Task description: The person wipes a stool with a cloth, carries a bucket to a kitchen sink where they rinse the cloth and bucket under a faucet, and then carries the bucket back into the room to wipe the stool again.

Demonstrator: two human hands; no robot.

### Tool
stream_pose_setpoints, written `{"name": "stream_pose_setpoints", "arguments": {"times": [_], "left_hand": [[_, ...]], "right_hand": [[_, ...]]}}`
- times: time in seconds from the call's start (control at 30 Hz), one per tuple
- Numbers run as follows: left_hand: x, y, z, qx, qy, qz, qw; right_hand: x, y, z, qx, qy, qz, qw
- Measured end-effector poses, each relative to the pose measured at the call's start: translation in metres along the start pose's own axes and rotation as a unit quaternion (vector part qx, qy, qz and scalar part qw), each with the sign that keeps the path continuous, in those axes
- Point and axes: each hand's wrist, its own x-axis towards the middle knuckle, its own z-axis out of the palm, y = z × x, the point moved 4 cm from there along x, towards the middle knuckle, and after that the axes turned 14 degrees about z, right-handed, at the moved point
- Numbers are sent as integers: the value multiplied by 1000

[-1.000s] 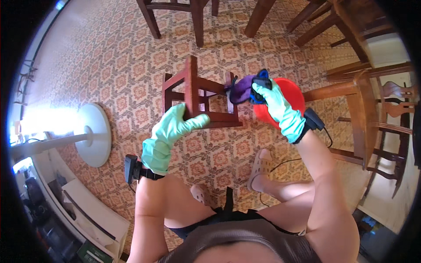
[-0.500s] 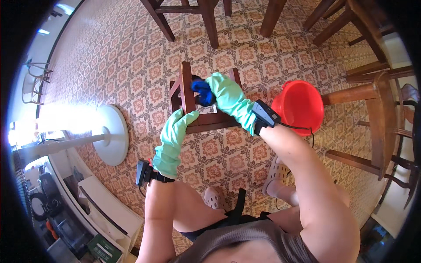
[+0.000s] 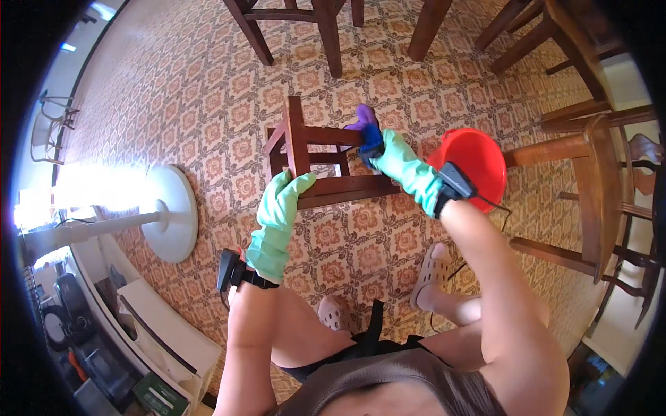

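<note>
A small dark-wood stool (image 3: 297, 142) lies tipped on the patterned floor in front of me, its legs pointing away. My left hand (image 3: 279, 201), in a mint-green rubber glove, is closed on the near left corner of its frame. In a matching glove, my right hand (image 3: 401, 158) grips a blue and purple cloth (image 3: 371, 142) bunched at the stool's right leg. The cloth and hand hide most of that leg. Both wrists wear black straps with small dark devices.
A red bucket (image 3: 475, 166) stands right of my right hand. Wooden chairs (image 3: 590, 197) line the right side, and more chair legs (image 3: 326, 35) stand ahead. To the left are a round white stand base (image 3: 170, 215) and a white open drawer unit (image 3: 163, 333).
My right hand has moved right with the cloth, from inside the left leg to the right leg, and purple parts now show. My left hand stays on the stool.
</note>
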Motion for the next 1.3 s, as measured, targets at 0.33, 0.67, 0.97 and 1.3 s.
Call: {"name": "stream_pose_setpoints", "arguments": {"times": [0.33,0.67,0.97,1.3], "left_hand": [[-3,10,3,42,-60,17,997],[-12,21,2,4,-65,30,997],[-21,-5,-38,-109,-2,4,994],[5,-56,-14,-438,-8,-82,895]], "right_hand": [[-13,-39,-45,240,-86,-42,966],[40,-154,8,-31,122,-138,982],[72,10,-55,657,-86,193,724],[-28,14,-24,685,-302,214,628]]}}
